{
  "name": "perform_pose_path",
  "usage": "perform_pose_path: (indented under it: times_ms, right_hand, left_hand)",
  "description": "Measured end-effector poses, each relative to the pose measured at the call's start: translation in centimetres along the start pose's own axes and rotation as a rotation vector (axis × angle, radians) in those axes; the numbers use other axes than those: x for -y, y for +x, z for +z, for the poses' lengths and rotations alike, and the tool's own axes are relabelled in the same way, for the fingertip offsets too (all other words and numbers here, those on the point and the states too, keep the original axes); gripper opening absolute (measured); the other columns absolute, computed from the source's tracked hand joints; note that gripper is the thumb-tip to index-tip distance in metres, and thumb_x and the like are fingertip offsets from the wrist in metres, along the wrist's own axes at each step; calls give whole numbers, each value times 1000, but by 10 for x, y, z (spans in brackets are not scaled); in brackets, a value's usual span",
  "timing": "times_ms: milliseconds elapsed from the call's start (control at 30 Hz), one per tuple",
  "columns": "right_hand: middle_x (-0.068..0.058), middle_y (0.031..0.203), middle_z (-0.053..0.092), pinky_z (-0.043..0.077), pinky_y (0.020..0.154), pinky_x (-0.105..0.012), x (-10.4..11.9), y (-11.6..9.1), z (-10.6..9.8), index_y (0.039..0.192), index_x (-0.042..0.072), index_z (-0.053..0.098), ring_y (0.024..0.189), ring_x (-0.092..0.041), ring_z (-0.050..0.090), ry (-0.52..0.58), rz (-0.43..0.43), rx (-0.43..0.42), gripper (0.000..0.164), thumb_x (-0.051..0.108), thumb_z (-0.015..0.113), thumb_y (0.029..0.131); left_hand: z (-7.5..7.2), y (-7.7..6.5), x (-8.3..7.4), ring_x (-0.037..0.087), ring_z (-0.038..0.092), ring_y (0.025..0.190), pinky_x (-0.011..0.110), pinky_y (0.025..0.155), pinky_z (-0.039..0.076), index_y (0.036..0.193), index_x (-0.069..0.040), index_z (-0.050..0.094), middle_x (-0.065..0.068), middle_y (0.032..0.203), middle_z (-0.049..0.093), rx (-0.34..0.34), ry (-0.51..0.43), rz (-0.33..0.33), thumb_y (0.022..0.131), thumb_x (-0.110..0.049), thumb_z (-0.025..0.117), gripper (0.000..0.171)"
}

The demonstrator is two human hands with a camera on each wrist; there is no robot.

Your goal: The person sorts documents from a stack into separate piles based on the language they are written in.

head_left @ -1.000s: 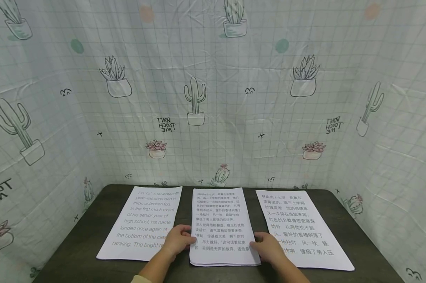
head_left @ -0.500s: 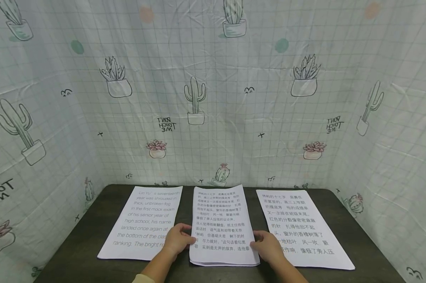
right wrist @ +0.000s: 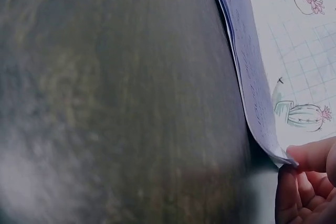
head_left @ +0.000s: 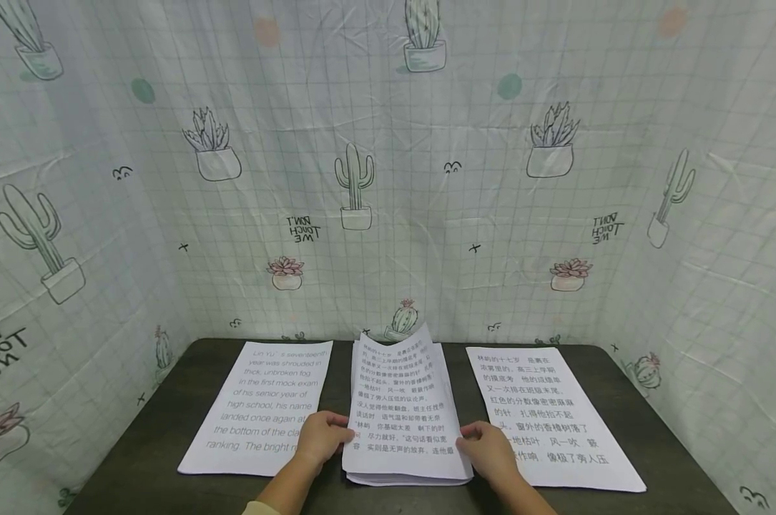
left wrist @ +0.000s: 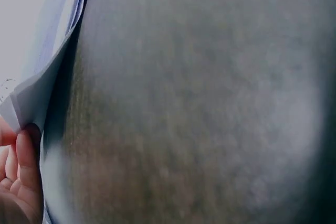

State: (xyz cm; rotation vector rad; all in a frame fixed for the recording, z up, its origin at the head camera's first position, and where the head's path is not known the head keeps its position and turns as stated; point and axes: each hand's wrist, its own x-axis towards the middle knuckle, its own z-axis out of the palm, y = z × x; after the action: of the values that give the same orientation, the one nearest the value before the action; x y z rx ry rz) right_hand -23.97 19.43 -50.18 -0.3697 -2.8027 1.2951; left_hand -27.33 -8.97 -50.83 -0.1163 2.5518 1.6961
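A sheet of paper (head_left: 400,418) printed with Chinese text is lifted off the middle paper stack (head_left: 420,481), its far edge raised and bowed. My left hand (head_left: 322,436) pinches its left edge near the front. On the right edge, my right hand (head_left: 492,449) pinches it at about the same height. In the left wrist view, the paper's edge folds up between thumb and finger of the left hand (left wrist: 22,174). The right wrist view has the right hand (right wrist: 310,187) gripping the sheet's edge, with several paper edges showing.
To the left lies a stack of paper (head_left: 259,404) with English text, partly behind the left hand. On the right is another stack (head_left: 548,415) with larger Chinese text. All rest on a dark table (head_left: 130,458). A cactus-patterned curtain (head_left: 388,265) encloses the back and sides.
The top sheet's far edge has risen and curled away from the middle stack, uncovering the far corners of the paper beneath. Both hands have stayed nearly in place.
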Motion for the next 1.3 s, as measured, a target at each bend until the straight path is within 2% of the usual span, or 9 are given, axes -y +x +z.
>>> perform_pose_path:
  times_ms: [267, 433, 600, 700, 800, 900, 1033, 1133, 1300]
  right_hand:
    - [-10, 82, 67, 45, 60, -28, 1, -2, 4, 91, -4, 68, 74, -19, 58, 83, 22, -5, 18, 12, 68, 81]
    - [-15, 92, 63, 49, 61, -29, 4, 1, 4, 104, -7, 61, 78, -20, 58, 189, 89, 58, 27, 13, 61, 88]
    - [-23, 108, 60, 55, 67, -33, 4, 3, 3, 128, -13, 46, 84, -20, 63, 379, 132, 158, 41, 10, 50, 94]
    - [-26, 117, 59, 57, 72, -38, 2, 4, -1, 139, -13, 38, 90, -21, 65, 473, 111, 204, 52, 3, 47, 91]
    - [-21, 116, 63, 57, 76, -39, 0, 5, -8, 145, -11, 30, 91, -20, 67, 572, 87, 282, 62, -3, 46, 86]
    - [-8, 113, 68, 56, 78, -34, -3, 7, -16, 150, -10, 20, 92, -16, 68, 673, 50, 409, 70, -5, 46, 85]
    - [4, 114, 70, 55, 78, -27, -6, 9, -28, 154, -6, 5, 95, -9, 67, 775, -2, 569, 75, -3, 44, 90]
    - [7, 117, 68, 55, 77, -23, -7, 10, -36, 155, -3, 1, 97, -7, 66, 824, -19, 620, 76, -1, 44, 92]
    - [9, 119, 68, 57, 76, -21, -9, 12, -51, 156, 1, -1, 99, -5, 67, 865, -34, 632, 76, 2, 45, 96]
  left_hand:
    - [0, -1, 1, 14, 58, 65, 27, 57, 52, 89, 5, 70, 8, 79, 66, -43, -24, 8, 75, -4, 70, 17]
    - [0, 0, 3, 15, 61, 69, 28, 60, 55, 96, 7, 67, 10, 84, 65, -23, -81, -13, 81, -6, 65, 20]
    - [-1, 3, 8, 15, 65, 76, 30, 65, 58, 119, 12, 55, 15, 96, 65, 82, -211, -58, 85, -3, 57, 38]
    - [-5, 5, 10, 16, 68, 84, 33, 73, 60, 135, 15, 42, 20, 109, 65, 180, -339, -65, 83, 3, 53, 55]
    - [-12, 6, 11, 17, 69, 91, 34, 79, 59, 145, 13, 30, 23, 122, 63, 264, -448, -62, 79, 6, 51, 69]
    - [-18, 6, 10, 17, 69, 96, 33, 82, 58, 149, 10, 24, 22, 130, 61, 320, -529, -54, 79, 7, 50, 75]
    - [-23, 6, 7, 16, 69, 99, 30, 82, 57, 152, 7, 20, 21, 134, 60, 364, -606, -36, 79, 7, 50, 78]
    - [-24, 7, 3, 15, 69, 98, 29, 81, 56, 152, 5, 19, 20, 134, 60, 390, -638, -12, 80, 6, 49, 79]
    - [-20, 8, -6, 12, 68, 97, 26, 79, 55, 153, 3, 18, 20, 137, 58, 428, -668, 24, 82, 5, 49, 78]
